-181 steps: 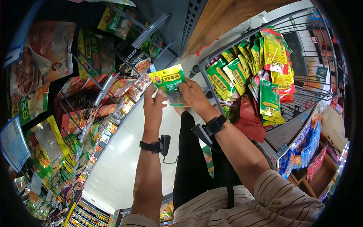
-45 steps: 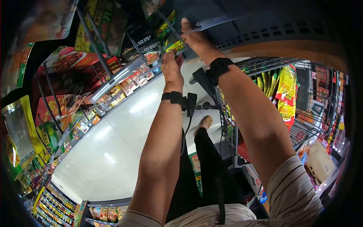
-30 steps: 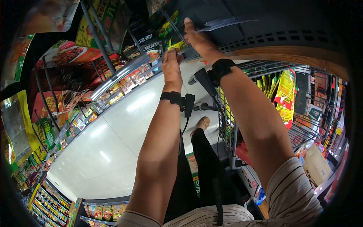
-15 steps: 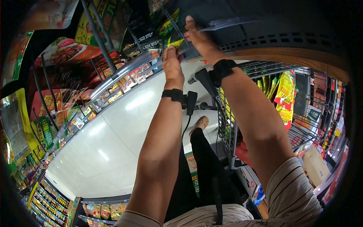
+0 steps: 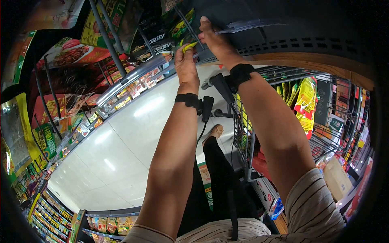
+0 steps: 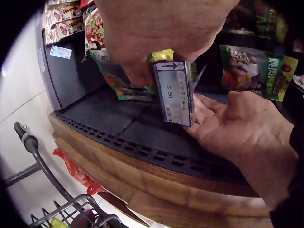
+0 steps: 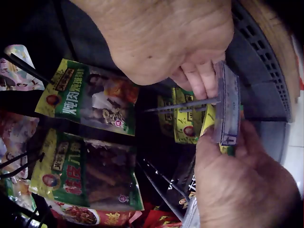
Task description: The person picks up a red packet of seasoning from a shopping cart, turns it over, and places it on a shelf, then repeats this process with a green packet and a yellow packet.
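Observation:
In the head view my left hand (image 5: 187,69) pinches a yellow and green snack bag (image 5: 188,47) at the hook's end. The right wrist view shows its thumb and fingers on the yellow edge (image 7: 209,121), beside a price tag holder (image 7: 229,107). The rest of that bag is mostly hidden. My right hand (image 5: 219,46) is held opposite with loosely extended fingers. From the left wrist view, its fingertips (image 6: 202,111) lie right at the edge of the price tag (image 6: 173,95). A metal hook (image 7: 180,107) runs back from the tag to similar bags (image 7: 187,121).
More bags hang on neighbouring hooks, including a green and yellow one (image 7: 90,97). A wooden shelf edge (image 5: 300,58) runs below the dark back panel. The wire cart (image 5: 251,162) with yellow bags (image 5: 306,103) stands at the right. White floor (image 5: 105,158) lies below.
Six seconds ago the hands held a snack bag over the floor; since then they have moved up to the hook. In the last second the hands shift slightly, and more yellow shows at the left fingertips.

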A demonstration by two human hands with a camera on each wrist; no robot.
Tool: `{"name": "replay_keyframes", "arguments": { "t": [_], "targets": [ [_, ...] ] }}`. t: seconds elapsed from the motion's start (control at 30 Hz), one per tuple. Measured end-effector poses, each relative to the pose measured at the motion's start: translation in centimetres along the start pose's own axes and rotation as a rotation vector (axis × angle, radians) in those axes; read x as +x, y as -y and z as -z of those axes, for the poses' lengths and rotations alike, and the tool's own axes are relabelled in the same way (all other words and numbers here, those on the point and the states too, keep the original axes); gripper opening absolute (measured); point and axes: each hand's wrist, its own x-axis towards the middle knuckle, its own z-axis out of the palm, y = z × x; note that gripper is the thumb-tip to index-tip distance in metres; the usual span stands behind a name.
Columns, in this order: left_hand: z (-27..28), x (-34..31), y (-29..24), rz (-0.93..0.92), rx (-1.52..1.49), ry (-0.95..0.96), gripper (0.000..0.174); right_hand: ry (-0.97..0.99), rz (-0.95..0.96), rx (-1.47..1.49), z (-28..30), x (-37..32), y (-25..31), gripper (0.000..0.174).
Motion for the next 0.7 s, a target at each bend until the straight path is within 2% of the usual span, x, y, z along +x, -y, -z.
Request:
{"name": "replay_keyframes", "arguments": {
  "t": [0.33,0.4,0.47,0.53,0.63,0.7],
  "targets": [
    [-0.5,-0.2,-0.3,0.018,-0.064,-0.032,0.013,0.035,-0.011,0.031,0.0,0.2,0.0,0.08],
    [-0.6,0.0,-0.2,0.027,-0.077,-0.054,0.013,-0.015,0.107,0.022,-0.3,0.1,-0.3,0.08],
    [-0.6,0.1,-0.2,0.035,-0.09,-0.073,0.013,-0.014,0.115,0.031,-0.3,0.2,-0.5,0.08],
    [-0.6,0.1,-0.2,0.041,-0.102,-0.087,0.013,0.035,0.013,0.058,0.0,0.3,-0.1,0.081],
    [-0.6,0.3,0.0,0.03,-0.08,-0.075,0.015,0.058,-0.027,0.024,0.1,0.4,0.0,0.08],
    [-0.7,0.8,0.2,-0.02,-0.118,-0.059,0.022,0.025,-0.043,0.058,-0.6,0.7,0.0,0.08]
  ]
}}
